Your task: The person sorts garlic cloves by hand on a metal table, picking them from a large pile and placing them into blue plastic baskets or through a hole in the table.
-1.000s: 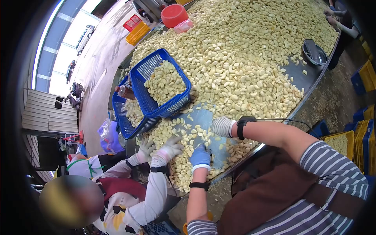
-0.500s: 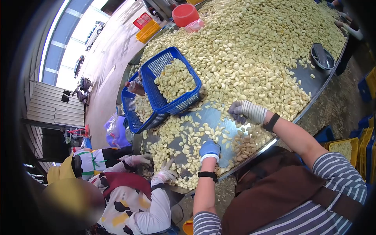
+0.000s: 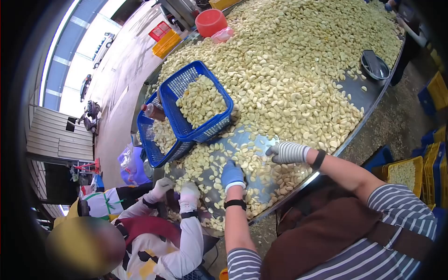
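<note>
My left hand (image 3: 232,174), in a blue glove, lies low over the metal tabletop (image 3: 264,183) with its fingers stretched forward among scattered pale, flat, bean-shaped pieces (image 3: 252,163). My right hand (image 3: 287,153) wears a white-and-grey striped glove with dark fingers. Those fingers point left and downward, spread a little, touching the pieces at the front of the big heap (image 3: 280,88). Neither hand visibly holds a piece, though the undersides of both are hidden. Browner pieces (image 3: 285,179) lie near the table edge, between my hands and my body.
Two blue baskets (image 3: 228,114) with pieces stand ahead on the left, beside a bottle (image 3: 154,112). A co-worker's gloved hands (image 3: 189,193) work close at left. A red tub (image 3: 210,23) and a metal bowl (image 3: 380,70) sit farther off. Yellow crates (image 3: 420,170) stand at right.
My left hand has moved forward and left with fingers reaching out. My right hand has come down and left, its bent fingers now straighter. The co-worker's hands have drawn together.
</note>
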Available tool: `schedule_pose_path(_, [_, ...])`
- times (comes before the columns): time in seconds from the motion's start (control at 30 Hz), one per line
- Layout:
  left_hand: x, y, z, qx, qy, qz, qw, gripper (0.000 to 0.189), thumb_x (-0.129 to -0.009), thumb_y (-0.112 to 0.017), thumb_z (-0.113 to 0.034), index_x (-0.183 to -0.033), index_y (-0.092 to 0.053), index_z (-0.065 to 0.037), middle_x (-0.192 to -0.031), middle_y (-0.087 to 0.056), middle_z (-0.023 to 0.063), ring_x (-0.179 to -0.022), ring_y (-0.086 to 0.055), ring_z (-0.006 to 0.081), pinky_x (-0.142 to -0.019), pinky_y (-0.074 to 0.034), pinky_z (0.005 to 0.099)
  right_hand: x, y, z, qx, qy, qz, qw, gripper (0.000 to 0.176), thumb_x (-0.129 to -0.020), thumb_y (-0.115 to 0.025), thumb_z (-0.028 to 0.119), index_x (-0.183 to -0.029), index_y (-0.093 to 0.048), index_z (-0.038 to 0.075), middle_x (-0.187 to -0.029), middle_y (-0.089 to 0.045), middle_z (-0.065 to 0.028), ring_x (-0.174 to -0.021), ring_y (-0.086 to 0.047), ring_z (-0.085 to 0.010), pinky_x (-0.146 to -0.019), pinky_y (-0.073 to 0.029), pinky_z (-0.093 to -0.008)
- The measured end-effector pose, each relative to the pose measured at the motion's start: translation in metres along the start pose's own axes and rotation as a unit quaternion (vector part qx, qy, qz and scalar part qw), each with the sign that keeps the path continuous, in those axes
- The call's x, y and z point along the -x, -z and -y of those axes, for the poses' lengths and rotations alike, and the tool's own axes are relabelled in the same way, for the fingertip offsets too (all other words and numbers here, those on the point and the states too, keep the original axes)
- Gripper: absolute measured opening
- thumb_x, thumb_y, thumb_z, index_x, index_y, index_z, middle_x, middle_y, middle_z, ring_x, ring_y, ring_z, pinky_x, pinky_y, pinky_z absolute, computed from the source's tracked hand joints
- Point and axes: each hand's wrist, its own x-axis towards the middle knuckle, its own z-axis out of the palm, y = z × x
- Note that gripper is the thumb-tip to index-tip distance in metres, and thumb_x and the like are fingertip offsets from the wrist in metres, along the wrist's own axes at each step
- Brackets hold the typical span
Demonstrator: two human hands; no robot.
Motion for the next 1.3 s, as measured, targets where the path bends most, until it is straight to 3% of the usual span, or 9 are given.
schedule_pose_path(0.27, [-0.037, -0.010, 0.003, -0.117, -0.032, 0.047, 0.991, 0.024, -0.085, -0.054, -0.020, -0.099, -0.061, -0.002, -0.090, -0.067, 0.0191, -0.082, -0.066, 0.0335, -0.071, -0.053, 0.0410, 0.039, 0.012, -0.047, -0.142, -0.035, -0.025, 0.989, 0.029, -0.080, -0.054, 0.011, -0.107, -0.066, 0.006, -0.089, -0.069, -0.0106, -0.082, -0.065, -0.0246, -0.077, -0.051, -0.0341])
schedule_pose_path(0.3, [-0.044, -0.012, 0.012, 0.077, 0.026, 0.119, 0.990, 0.022, -0.084, -0.055, -0.020, -0.097, -0.061, -0.003, -0.083, -0.066, 0.0145, -0.072, -0.064, 0.0278, -0.061, -0.052, 0.0373, 0.044, 0.013, -0.037, -0.143, -0.033, -0.027, 0.989, 0.029, -0.080, -0.054, 0.011, -0.107, -0.066, 0.006, -0.089, -0.069, -0.0106, -0.082, -0.065, -0.0246, -0.077, -0.051, -0.0341])
schedule_pose_path(0.33, [-0.045, -0.009, 0.017, 0.268, 0.083, 0.188, 0.941, 0.021, -0.083, -0.055, -0.020, -0.095, -0.060, -0.004, -0.076, -0.064, 0.0100, -0.062, -0.062, 0.0221, -0.052, -0.051, 0.0337, 0.052, 0.017, -0.022, -0.080, -0.041, -0.017, 0.996, 0.028, -0.081, -0.055, 0.011, -0.106, -0.066, 0.007, -0.089, -0.069, -0.0114, -0.082, -0.065, -0.0266, -0.077, -0.051, -0.0352])
schedule_pose_path(0.43, [-0.010, 0.021, 0.037, 0.771, 0.185, 0.260, 0.551, 0.017, -0.084, -0.058, -0.023, -0.088, -0.060, -0.007, -0.073, -0.060, 0.0038, -0.055, -0.055, 0.0183, -0.044, -0.044, 0.0259, 0.047, 0.010, -0.008, 0.032, -0.066, 0.011, 0.997, 0.024, -0.082, -0.054, 0.013, -0.101, -0.066, 0.006, -0.086, -0.067, -0.0150, -0.081, -0.065, -0.0301, -0.076, -0.051, -0.0378])
schedule_pose_path(0.67, [0.038, 0.022, 0.048, 0.819, 0.149, 0.248, 0.496, 0.016, -0.091, -0.056, -0.024, -0.090, -0.058, -0.008, -0.070, -0.052, 0.0027, -0.055, -0.050, 0.0125, -0.038, -0.038, 0.0206, -0.028, -0.111, 0.017, 0.304, 0.258, 0.004, 0.917, 0.011, -0.061, -0.064, 0.012, -0.066, -0.068, 0.002, -0.061, -0.063, -0.0146, -0.052, -0.061, -0.0303, -0.043, -0.045, -0.0420])
schedule_pose_path(0.97, [0.058, 0.011, 0.023, 0.581, 0.177, 0.111, 0.787, 0.017, -0.089, -0.059, -0.018, -0.097, -0.065, -0.005, -0.059, -0.053, -0.0013, -0.042, -0.045, 0.0094, -0.038, -0.034, 0.0219, -0.046, -0.134, 0.016, 0.325, 0.181, 0.046, 0.927, 0.014, -0.061, -0.066, 0.015, -0.070, -0.072, 0.006, -0.063, -0.064, -0.0117, -0.057, -0.064, -0.0286, -0.043, -0.045, -0.0409])
schedule_pose_path(1.03, [0.034, -0.028, 0.017, 0.439, -0.038, 0.000, 0.898, 0.020, -0.087, -0.060, -0.018, -0.101, -0.065, -0.005, -0.061, -0.056, 0.0009, -0.047, -0.049, 0.0104, -0.043, -0.039, 0.0258, -0.044, -0.134, 0.020, 0.323, 0.170, 0.054, 0.929, 0.015, -0.063, -0.066, 0.015, -0.072, -0.072, 0.005, -0.065, -0.065, -0.0116, -0.058, -0.064, -0.0287, -0.044, -0.046, -0.0415])
schedule_pose_path(1.13, [0.028, 0.010, -0.050, 0.136, -0.106, 0.060, 0.983, 0.032, -0.083, -0.062, -0.028, -0.111, -0.065, -0.013, -0.089, -0.069, 0.0154, -0.080, -0.067, 0.0273, -0.071, -0.051, 0.0370, -0.035, -0.133, 0.013, 0.312, 0.154, 0.070, 0.935, 0.018, -0.066, -0.066, 0.017, -0.079, -0.071, 0.004, -0.069, -0.067, -0.0117, -0.061, -0.066, -0.0296, -0.047, -0.048, -0.0428])
schedule_pose_path(1.3, [0.012, 0.006, -0.072, -0.034, -0.116, 0.124, 0.985, 0.036, -0.084, -0.058, -0.029, -0.117, -0.060, -0.014, -0.106, -0.066, 0.0166, -0.098, -0.062, 0.0344, -0.085, -0.048, 0.0428, 0.007, -0.044, 0.040, 0.214, 0.044, 0.178, 0.959, 0.032, -0.077, -0.060, 0.034, -0.089, -0.070, 0.006, -0.078, -0.068, -0.0175, -0.072, -0.066, -0.0339, -0.063, -0.051, -0.0452])
